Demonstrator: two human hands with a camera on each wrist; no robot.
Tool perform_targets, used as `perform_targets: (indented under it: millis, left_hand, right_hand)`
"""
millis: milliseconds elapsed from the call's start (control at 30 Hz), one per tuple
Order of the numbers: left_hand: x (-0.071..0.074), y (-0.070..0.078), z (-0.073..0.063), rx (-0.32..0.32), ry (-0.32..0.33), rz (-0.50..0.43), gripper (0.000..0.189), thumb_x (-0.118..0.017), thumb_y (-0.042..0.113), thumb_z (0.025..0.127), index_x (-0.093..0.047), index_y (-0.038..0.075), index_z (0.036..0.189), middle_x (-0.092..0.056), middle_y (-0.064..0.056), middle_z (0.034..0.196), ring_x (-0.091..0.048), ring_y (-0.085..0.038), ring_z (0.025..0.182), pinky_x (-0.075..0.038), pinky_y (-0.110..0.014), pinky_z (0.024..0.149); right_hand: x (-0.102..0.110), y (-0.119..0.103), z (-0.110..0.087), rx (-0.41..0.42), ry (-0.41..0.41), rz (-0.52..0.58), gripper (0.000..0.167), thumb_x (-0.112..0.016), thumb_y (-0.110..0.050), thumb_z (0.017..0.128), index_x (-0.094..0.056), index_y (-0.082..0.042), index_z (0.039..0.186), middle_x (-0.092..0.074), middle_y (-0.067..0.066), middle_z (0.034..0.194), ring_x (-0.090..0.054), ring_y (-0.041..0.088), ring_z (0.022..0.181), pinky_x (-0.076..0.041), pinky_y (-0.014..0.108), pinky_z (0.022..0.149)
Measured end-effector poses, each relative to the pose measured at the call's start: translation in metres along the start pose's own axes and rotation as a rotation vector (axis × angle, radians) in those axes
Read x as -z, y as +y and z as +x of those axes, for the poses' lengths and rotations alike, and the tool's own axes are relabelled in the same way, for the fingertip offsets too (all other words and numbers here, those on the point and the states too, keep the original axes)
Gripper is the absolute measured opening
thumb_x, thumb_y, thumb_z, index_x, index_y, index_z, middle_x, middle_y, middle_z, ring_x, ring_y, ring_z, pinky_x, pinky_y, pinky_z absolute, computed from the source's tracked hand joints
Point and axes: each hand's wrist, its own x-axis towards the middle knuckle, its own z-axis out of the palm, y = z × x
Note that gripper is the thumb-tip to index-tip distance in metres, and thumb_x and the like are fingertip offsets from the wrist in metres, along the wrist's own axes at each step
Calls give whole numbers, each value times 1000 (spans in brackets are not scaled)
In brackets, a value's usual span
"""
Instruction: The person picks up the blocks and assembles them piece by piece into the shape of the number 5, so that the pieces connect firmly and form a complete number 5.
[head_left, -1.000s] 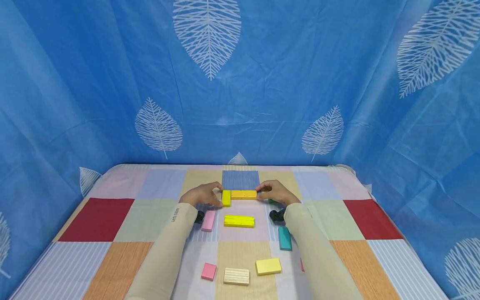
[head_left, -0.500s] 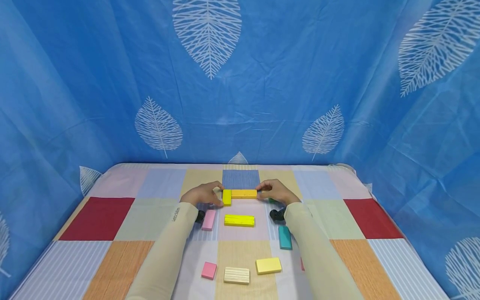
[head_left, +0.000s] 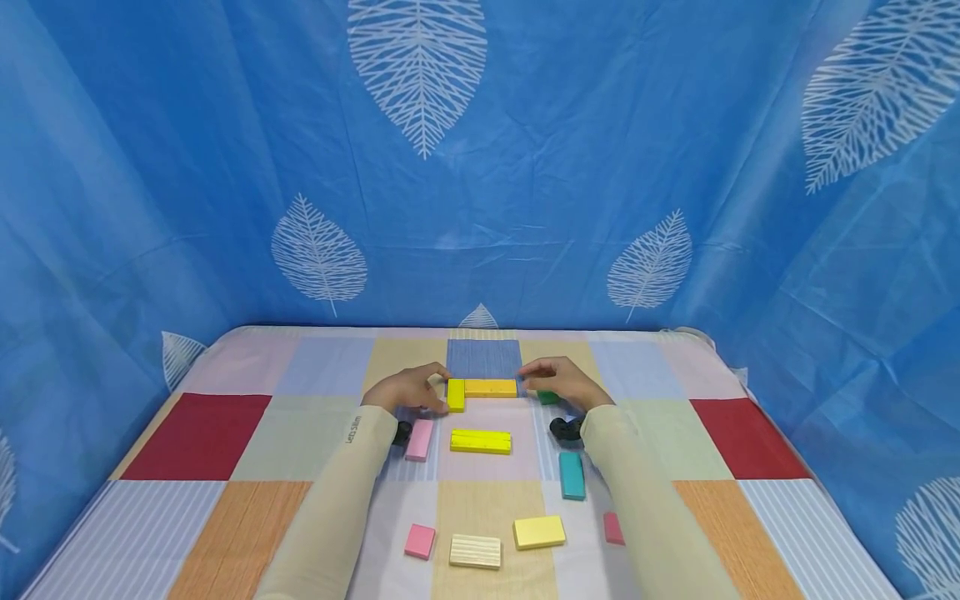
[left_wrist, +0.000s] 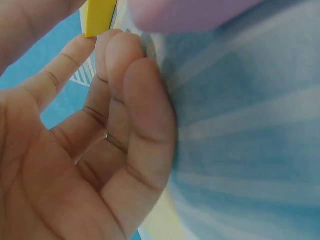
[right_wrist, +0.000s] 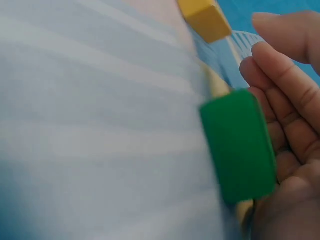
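My left hand (head_left: pixel 408 389) pinches a small yellow block (head_left: pixel 456 396) between thumb and index finger; the left wrist view shows the fingertip on the block's edge and the other fingers curled beneath. That yellow block stands against the left end of a longer orange block (head_left: pixel 491 388), at right angles to it. Just off the orange block's right end, my right hand (head_left: pixel 566 382) holds nothing, its fingers loosely bent and thumb apart. A green block (right_wrist: pixel 239 147) lies beside the right palm, partly hidden by the hand in the head view.
Closer to me lie a bright yellow block (head_left: pixel 481 442), a pink block (head_left: pixel 420 440), a teal block (head_left: pixel 572 476), a pale yellow block (head_left: pixel 539 532), a ridged cream block (head_left: pixel 476 552) and a pink square (head_left: pixel 420 542). A red-pink block (head_left: pixel 613 528) is beside the right sleeve. A blue curtain (head_left: pixel 480 208) surrounds the table.
My right hand has let go of the orange block's end and shifted slightly right, uncovering more of the green and red-pink blocks. The left hand keeps its place on the yellow block.
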Motion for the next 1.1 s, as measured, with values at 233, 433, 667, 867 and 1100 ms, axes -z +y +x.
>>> perform_targets:
  millis: [233,433,667,867,1100]
  left_hand:
    - [-1,2,-3,-13,-15,-34,62,-84,19,96,-55,17,151,-64,-10,97,-56,-22,84,-46,-35,83]
    - [-2,1,-4,0,-10,-48,61,-84,18,96,-56,18,151,-63,-10,99,-56,-23,85,-46,-35,82]
    - [-2,-1,-5,0,4,-44,63,-85,18,95,-56,17,151,-65,-11,104,-57,-24,91,-47,-36,83]
    - [-4,-1,-5,-11,13,-31,62,-84,20,96,-56,17,151,-65,-11,105,-57,-24,91,-47,-36,83]
    - [-5,0,-6,-3,17,-30,61,-85,20,95,-57,17,150,-66,-11,106,-58,-25,92,-48,-37,85]
  right_hand:
    - [15,4,-4,-31,-18,-2,41,-72,-20,105,-69,0,140,-66,19,145,-58,37,135,-46,52,115]
    - [26,9,-13,-27,-42,46,36,-70,-11,105,-68,5,137,-71,19,137,-61,36,133,-43,55,118]
    - [38,14,-26,-14,-83,30,39,-70,-10,105,-65,9,139,-69,21,139,-61,35,133,-43,55,118]
    - [44,14,-34,-36,-72,-14,39,-73,-7,102,-66,10,136,-70,21,136,-65,25,120,-49,47,112]
    - [46,15,-38,-1,-89,-70,39,-78,-1,96,-68,10,132,-71,18,129,-64,18,107,-55,36,98]
